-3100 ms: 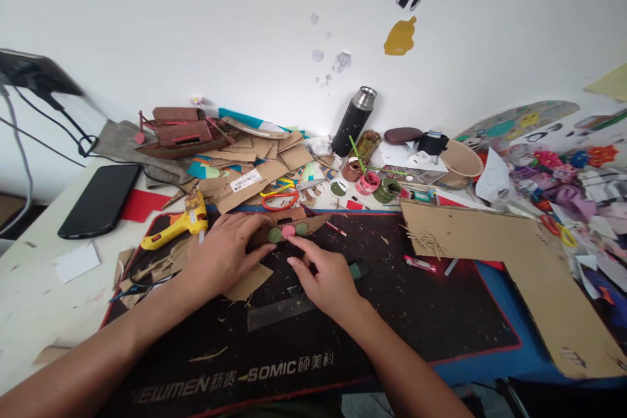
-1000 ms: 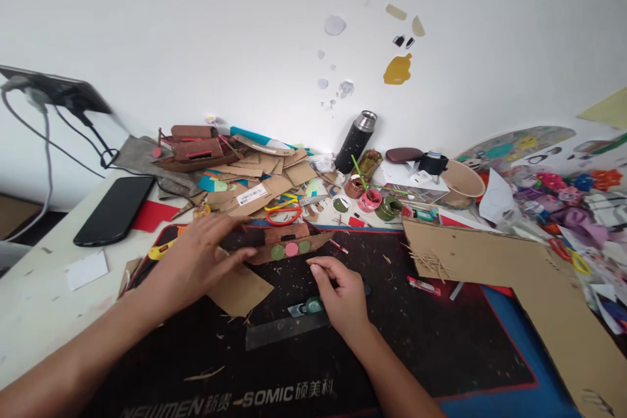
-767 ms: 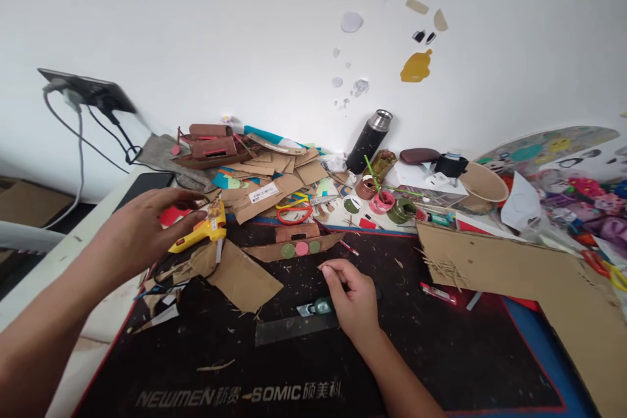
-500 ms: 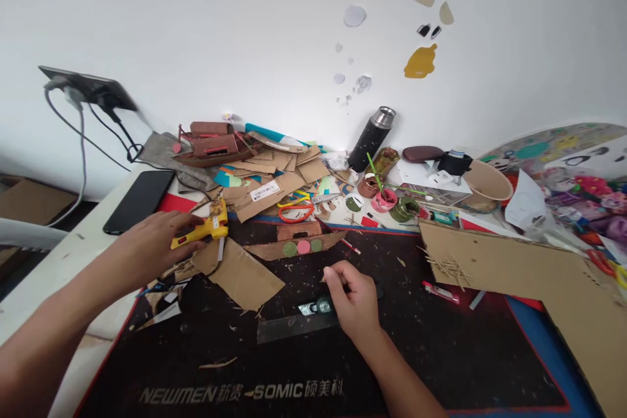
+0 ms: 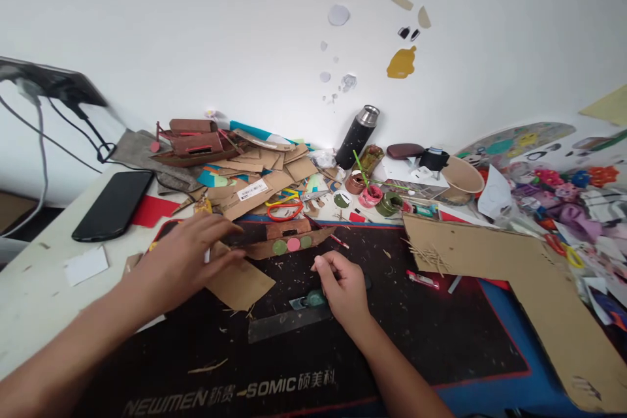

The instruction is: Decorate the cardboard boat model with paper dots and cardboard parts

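Observation:
My left hand (image 5: 189,251) is held over the left side of the dark mat, thumb and fingers apart, with nothing seen in its grasp. Behind it only a bit of the yellow glue gun (image 5: 202,206) shows; the rest is hidden. Under the fingertips lies a flat cardboard piece (image 5: 242,284). My right hand (image 5: 344,290) is closed in a pinch over the mat; anything between its fingertips is too small to make out. Beside it lie a green utility knife (image 5: 313,299) and a clear ruler (image 5: 287,323). Just beyond both hands sits a small cardboard boat (image 5: 262,249) with green and pink discs.
A brown model boat (image 5: 196,145) rests on cardboard scraps at the back. Paint jars (image 5: 369,196), orange scissors (image 5: 285,211) and a black flask (image 5: 357,137) stand or lie along the wall. A phone (image 5: 115,204) lies left; a large cardboard sheet (image 5: 490,245) covers the right.
My left hand has let go of the glue gun and moved right, towards the cardboard piece. My right hand keeps its pinch. The view has turned slightly right.

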{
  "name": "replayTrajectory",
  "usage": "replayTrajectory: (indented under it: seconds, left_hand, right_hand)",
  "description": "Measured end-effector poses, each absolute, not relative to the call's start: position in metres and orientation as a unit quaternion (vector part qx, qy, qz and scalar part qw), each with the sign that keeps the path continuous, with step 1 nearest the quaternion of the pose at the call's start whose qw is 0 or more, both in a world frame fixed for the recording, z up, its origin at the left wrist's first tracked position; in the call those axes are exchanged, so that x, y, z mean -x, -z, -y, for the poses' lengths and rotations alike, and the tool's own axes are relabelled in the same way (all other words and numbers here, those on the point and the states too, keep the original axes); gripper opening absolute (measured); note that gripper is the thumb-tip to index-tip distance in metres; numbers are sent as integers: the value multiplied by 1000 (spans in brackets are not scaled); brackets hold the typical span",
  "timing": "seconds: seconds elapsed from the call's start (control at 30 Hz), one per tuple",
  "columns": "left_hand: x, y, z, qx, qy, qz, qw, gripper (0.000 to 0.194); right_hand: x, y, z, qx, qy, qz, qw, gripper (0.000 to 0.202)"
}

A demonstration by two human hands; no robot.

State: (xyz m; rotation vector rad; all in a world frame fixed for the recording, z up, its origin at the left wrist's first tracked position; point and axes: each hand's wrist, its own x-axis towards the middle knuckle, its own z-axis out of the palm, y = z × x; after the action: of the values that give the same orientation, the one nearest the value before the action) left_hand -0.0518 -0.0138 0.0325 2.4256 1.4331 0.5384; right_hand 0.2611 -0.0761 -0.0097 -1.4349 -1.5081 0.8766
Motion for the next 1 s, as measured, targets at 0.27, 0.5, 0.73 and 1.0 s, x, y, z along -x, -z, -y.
replayTrajectory:
  seconds: [0.27,0.5,0.73,1.0]
  left_hand:
    - [13,-13,12,-881,-144,-429,140,14]
    - [16,-19,12,-888,-155,-423,90,11]
    - [31,-21,6,-881,-189,-432,30,29]
    - [32,-20,7,-883,-197,-422,50,33]
  right_hand:
    - [-268,9,82,580,-356,589,435,39]
    - [-271,3,77,580,-330,605,434,38]
    - [-295,1,66,622,-231,632,402,33]
    - [-322,-6,44,694,-124,695,141,32]
